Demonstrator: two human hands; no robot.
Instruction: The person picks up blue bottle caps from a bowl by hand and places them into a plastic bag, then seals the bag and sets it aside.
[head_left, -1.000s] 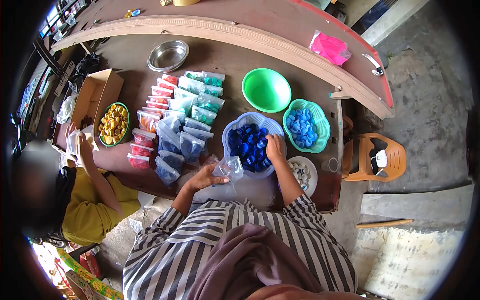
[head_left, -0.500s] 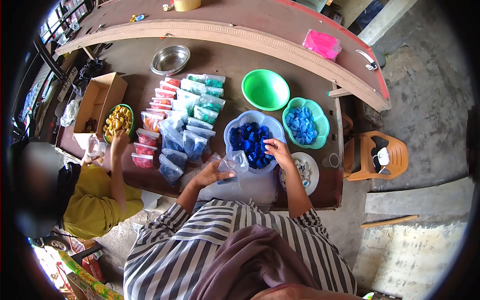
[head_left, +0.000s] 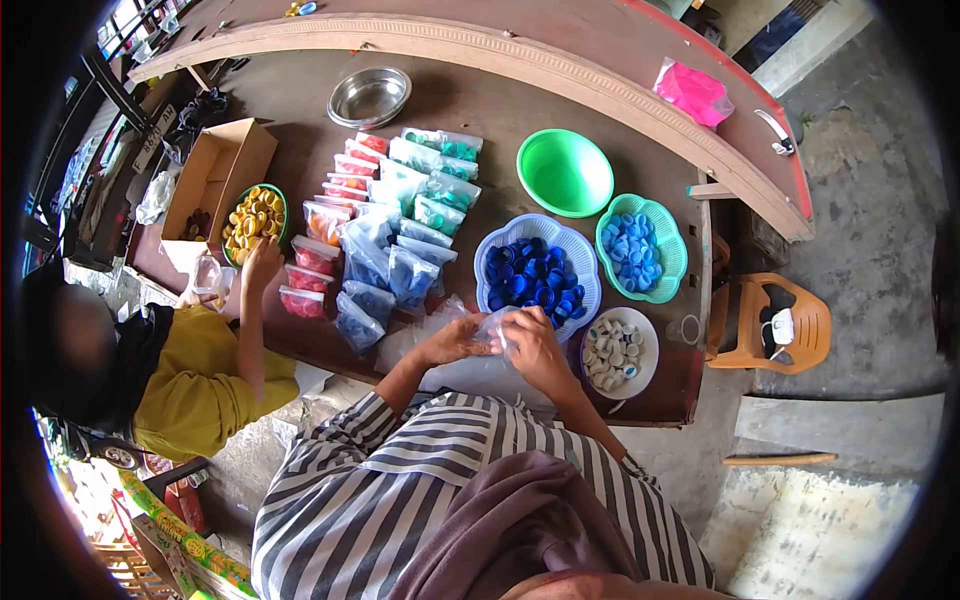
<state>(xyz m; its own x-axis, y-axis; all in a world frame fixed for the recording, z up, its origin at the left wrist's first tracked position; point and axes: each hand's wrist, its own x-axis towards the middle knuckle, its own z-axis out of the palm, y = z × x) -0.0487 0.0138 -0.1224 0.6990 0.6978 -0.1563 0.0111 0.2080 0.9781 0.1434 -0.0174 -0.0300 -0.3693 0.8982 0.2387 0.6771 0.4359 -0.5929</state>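
Near the table's front edge my left hand is closed on a clear plastic bag. My right hand is closed at the same bag's edge, its fingers close to those of my left hand. What the bag holds is hidden. Just beyond my hands is a light blue basket of dark blue caps. A white bowl of whitish caps sits to the right. Left of my hands lie filled bags of blue caps, with green and red ones among the rows.
A green bowl, a turquoise basket of light blue caps and a metal bowl stand farther back. At left, a co-worker in a yellow top reaches into yellow caps beside a cardboard box. A raised shelf crosses behind.
My right hand has left the dark blue caps and come to the bag beside my left hand. The view has shifted, so the table's things appear farther right.
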